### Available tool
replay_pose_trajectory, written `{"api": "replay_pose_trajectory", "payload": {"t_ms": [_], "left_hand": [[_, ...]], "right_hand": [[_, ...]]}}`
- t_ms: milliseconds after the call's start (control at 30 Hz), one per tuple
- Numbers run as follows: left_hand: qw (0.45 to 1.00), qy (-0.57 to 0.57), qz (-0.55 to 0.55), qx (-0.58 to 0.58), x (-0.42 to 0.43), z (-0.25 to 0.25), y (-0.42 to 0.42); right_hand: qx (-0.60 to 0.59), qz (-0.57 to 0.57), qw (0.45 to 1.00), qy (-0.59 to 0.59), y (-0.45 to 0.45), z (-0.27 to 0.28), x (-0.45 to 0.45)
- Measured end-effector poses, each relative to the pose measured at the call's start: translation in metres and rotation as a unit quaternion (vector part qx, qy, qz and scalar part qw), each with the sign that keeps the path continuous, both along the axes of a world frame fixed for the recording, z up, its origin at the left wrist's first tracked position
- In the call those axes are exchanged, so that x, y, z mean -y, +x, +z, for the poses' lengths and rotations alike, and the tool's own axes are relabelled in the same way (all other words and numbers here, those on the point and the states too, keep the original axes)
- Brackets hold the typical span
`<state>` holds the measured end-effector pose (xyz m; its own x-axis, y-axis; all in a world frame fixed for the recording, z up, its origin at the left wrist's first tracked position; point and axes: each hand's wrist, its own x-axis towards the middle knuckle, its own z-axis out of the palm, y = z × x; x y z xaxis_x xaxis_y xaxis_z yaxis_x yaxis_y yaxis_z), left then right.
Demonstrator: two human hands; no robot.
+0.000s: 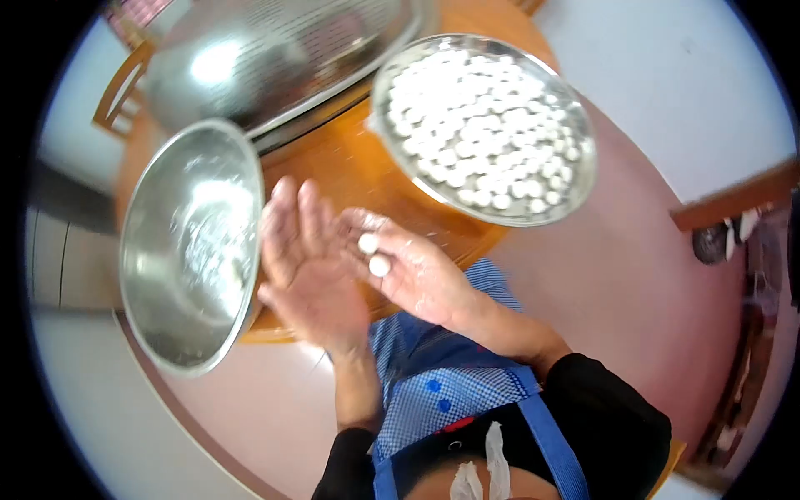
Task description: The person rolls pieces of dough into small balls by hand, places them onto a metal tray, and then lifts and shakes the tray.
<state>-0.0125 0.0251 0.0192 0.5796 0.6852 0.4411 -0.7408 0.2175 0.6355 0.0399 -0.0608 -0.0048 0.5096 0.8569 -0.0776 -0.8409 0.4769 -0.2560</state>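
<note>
My left hand (321, 279) is held palm up with its fingers stretched out, and nothing lies in it. Right beside it, my right hand (425, 279) is turned palm up and holds two small white dough balls (380, 265) at its fingers. Whitish smears show on the fingers of my right hand. Beyond my hands, a round metal tray (587, 179) carries many similar white balls, spread across it. A large metal bowl (137, 250) stands to the left of my left hand, with some pale residue on its inner wall.
A wooden table (346, 167) bears the tray and the bowl. Behind them sits a large, shiny metal cover (275, 67) with printed text. A wooden chair (121, 92) stands at the far left, and pinkish floor (617, 292) stretches to the right.
</note>
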Motion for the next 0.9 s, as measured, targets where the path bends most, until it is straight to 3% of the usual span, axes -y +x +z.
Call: {"api": "replay_pose_trajectory", "payload": {"t_ms": [67,100,167,200,233,267,300,367,400,467,600,667,767,900], "left_hand": [[0.999,0.028,-0.003,0.023,-0.003,-0.007,-0.015],[0.998,0.053,-0.02,0.034,-0.008,-0.013,-0.02],[0.995,0.078,-0.034,0.048,-0.013,-0.019,-0.026],[0.995,0.087,-0.039,0.025,-0.014,-0.02,-0.028],[0.994,0.096,-0.042,0.003,-0.015,-0.022,-0.03],[0.994,0.097,-0.04,0.007,-0.014,-0.025,-0.031],[0.996,0.076,-0.03,-0.022,-0.013,-0.028,-0.032],[0.998,0.041,-0.029,-0.042,-0.01,-0.028,-0.03],[0.998,0.041,-0.028,-0.039,-0.01,-0.028,-0.03],[0.995,0.07,-0.03,-0.07,-0.009,-0.03,-0.03],[0.995,0.069,-0.025,-0.073,-0.012,-0.033,-0.033],[0.994,0.065,-0.03,-0.08,-0.013,-0.037,-0.032],[0.989,0.097,-0.029,-0.109,-0.015,-0.039,-0.03],[0.983,0.118,-0.07,-0.122,-0.017,-0.048,-0.03]], "right_hand": [[0.041,0.005,0.997,-0.067,0.008,0.035,0.027],[0.092,0.004,0.994,-0.052,0.022,0.034,0.04],[0.227,-0.072,0.96,-0.144,0.053,0.06,0.075],[0.255,-0.166,0.908,-0.286,0.068,0.077,0.081],[0.409,-0.238,0.816,-0.332,0.081,0.092,0.089],[0.47,-0.29,0.764,-0.333,0.115,0.079,0.106],[0.468,-0.324,0.757,-0.321,0.143,0.078,0.12],[0.503,-0.328,0.672,-0.433,0.189,0.071,0.14],[0.505,-0.328,0.671,-0.432,0.212,0.063,0.15],[0.57,-0.318,0.535,-0.537,0.249,0.043,0.166],[0.507,-0.344,0.576,-0.54,0.272,0.039,0.18],[0.452,-0.338,0.677,-0.473,0.257,0.059,0.176],[0.503,-0.276,0.652,-0.497,0.224,0.085,0.141],[0.629,-0.152,0.659,-0.383,0.161,0.114,0.052]]}}
